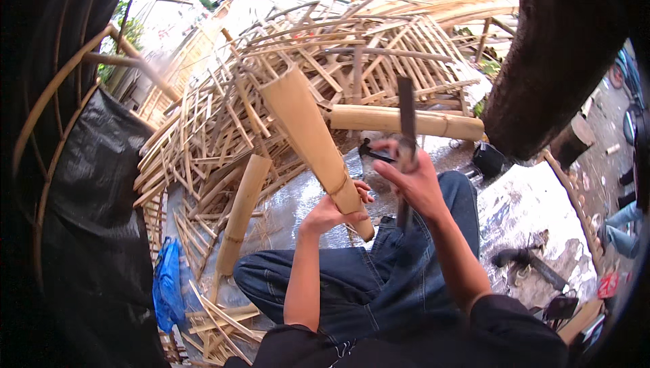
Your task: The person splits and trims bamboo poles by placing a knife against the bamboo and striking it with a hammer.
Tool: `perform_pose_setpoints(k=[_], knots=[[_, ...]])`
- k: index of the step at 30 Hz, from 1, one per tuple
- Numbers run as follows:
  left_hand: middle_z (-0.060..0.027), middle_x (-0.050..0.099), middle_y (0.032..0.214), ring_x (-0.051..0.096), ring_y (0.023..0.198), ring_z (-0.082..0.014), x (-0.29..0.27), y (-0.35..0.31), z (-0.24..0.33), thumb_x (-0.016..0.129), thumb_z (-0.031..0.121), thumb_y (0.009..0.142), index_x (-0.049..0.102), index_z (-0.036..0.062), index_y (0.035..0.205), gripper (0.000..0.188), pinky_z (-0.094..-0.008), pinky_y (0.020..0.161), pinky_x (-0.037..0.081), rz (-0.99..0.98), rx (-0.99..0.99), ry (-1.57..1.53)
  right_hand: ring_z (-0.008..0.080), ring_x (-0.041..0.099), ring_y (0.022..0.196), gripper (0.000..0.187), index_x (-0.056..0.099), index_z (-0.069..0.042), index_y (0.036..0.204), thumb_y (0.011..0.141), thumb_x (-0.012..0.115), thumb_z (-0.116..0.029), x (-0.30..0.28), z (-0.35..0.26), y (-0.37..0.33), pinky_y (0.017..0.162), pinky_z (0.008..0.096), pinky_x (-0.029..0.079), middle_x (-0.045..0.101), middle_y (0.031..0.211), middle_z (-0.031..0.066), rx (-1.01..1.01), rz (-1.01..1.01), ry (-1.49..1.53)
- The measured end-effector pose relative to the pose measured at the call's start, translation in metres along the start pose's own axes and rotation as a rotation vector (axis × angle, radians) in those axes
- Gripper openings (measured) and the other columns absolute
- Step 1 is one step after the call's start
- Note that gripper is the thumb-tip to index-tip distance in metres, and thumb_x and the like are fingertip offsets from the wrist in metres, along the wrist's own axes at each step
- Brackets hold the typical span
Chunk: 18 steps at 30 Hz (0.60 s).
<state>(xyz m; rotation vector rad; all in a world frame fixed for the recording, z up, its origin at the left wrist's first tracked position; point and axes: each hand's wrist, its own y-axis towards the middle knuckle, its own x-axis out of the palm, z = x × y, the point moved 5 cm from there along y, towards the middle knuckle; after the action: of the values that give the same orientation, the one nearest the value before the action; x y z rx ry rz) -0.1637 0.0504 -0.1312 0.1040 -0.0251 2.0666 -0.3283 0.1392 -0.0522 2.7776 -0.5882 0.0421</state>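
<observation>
Bamboo split section [313, 141], pale tan, is standing tilted at centre w/ the left hand [332, 211] gripping its near end. The right hand [414, 180] is clenching a dark blade [406, 121] just right. A slip could likely be cutting those left fingers.

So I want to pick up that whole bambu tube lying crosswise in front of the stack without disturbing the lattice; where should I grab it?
Grip the round bamboo tube near its middle, coming from above on the near side. It lies flat and crosswise with its top and front bare, while the stack of bamboo lattice frames crowds right behind it. The raised blade in the right hand crosses that middle in this view, so go slightly left of it.
</observation>
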Motion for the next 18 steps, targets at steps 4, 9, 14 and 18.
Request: perform_pose_setpoints(k=[4, 9, 14, 18], knots=[[-0.0054, 0.060, 0.102, 0.058, 0.106, -0.0204, 0.013, 0.008, 0.007, 0.081, 0.006, 0.068, 0.052, 0.0019, 0.119, 0.059, -0.0383, 0.096, 0.045, -0.118, -0.045, -0.014, 0.0091, 0.058, 0.083, 0.033, 0.058, -0.001, 0.092, 0.073, 0.082, -0.015, 0.018, -0.026, 0.022, 0.073, 0.0273, 0.050, 0.064, 0.093, 0.0051, -0.003, -0.113, 0.199], [-0.0094, 0.059, 0.115, 0.055, 0.109, -0.0189, -0.013, 0.013, 0.007, 0.079, 0.017, 0.072, 0.045, -0.0022, 0.131, 0.070, -0.0350, 0.097, 0.043, -0.189, -0.066, -0.130, 0.0096, 0.061, 0.082, 0.032, 0.055, -0.003, 0.088, 0.072, 0.082, -0.010, 0.036, -0.020, 0.034, 0.072, 0.0279, 0.052, 0.067, 0.091, 0.0066, -0.040, -0.135, 0.236], [-0.0109, 0.048, 0.134, 0.048, 0.124, -0.0253, -0.062, 0.020, 0.042, 0.077, 0.005, 0.072, 0.038, 0.0032, 0.137, 0.076, -0.0386, 0.106, 0.039, -0.037, -0.144, 0.200, 0.0034, 0.054, 0.065, 0.031, 0.050, -0.006, 0.080, 0.073, 0.081, -0.009, 0.061, -0.019, 0.069, 0.058, 0.0227, 0.045, 0.063, 0.081, 0.0038, -0.140, -0.149, 0.162], [-0.0143, 0.043, 0.139, 0.044, 0.127, -0.0279, -0.098, 0.005, 0.086, 0.064, 0.023, 0.087, 0.032, 0.0032, 0.143, 0.068, -0.0406, 0.106, 0.038, 0.336, 0.256, 0.212, 0.0106, 0.062, 0.079, 0.030, 0.053, -0.004, 0.080, 0.073, 0.081, -0.011, 0.066, 0.019, 0.096, 0.069, 0.0284, 0.053, 0.067, 0.085, 0.0086, -0.123, -0.210, 0.188]])
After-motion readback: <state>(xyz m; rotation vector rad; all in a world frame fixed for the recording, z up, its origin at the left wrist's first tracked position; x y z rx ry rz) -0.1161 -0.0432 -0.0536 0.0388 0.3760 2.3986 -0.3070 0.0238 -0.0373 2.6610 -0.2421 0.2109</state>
